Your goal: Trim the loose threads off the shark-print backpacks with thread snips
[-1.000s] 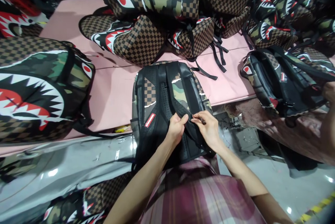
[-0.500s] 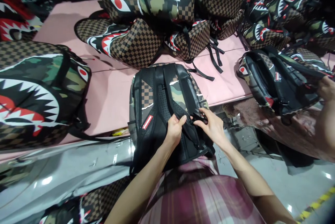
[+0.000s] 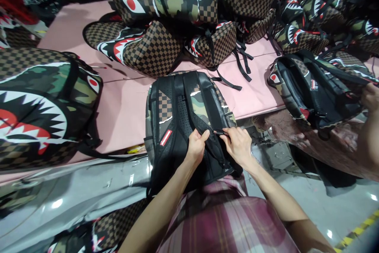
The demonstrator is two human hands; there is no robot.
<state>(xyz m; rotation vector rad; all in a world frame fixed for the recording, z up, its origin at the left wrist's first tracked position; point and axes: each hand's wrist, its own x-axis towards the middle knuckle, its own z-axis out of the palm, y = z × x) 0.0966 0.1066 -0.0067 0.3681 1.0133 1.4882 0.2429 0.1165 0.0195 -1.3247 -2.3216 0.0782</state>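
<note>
A backpack (image 3: pixel 179 103) leans against the pink table's edge and my lap, its padded back and shoulder straps facing me. My left hand (image 3: pixel 196 146) pinches the edge of the shoulder strap (image 3: pixel 201 111) with its camouflage panel, thumb on top. My right hand (image 3: pixel 238 144) is closed around small dark thread snips (image 3: pixel 219 131), mostly hidden by the fingers. Their thin tip points left at the strap edge, close to my left thumb. Whether the tip touches the strap or a thread, I cannot make out.
Shark-mouth backpacks pile up at the back of the pink table (image 3: pixel 121 103). One large backpack (image 3: pixel 44 107) stands at the left. At the right, another person's hand (image 3: pixel 370 97) holds a black-backed backpack (image 3: pixel 314 91). More bags (image 3: pixel 115 225) lie low at the left.
My right hand has turned palm-down and its fingers have closed further around the snips, whose tip now points at the strap. My left hand keeps its pinch on the strap.
</note>
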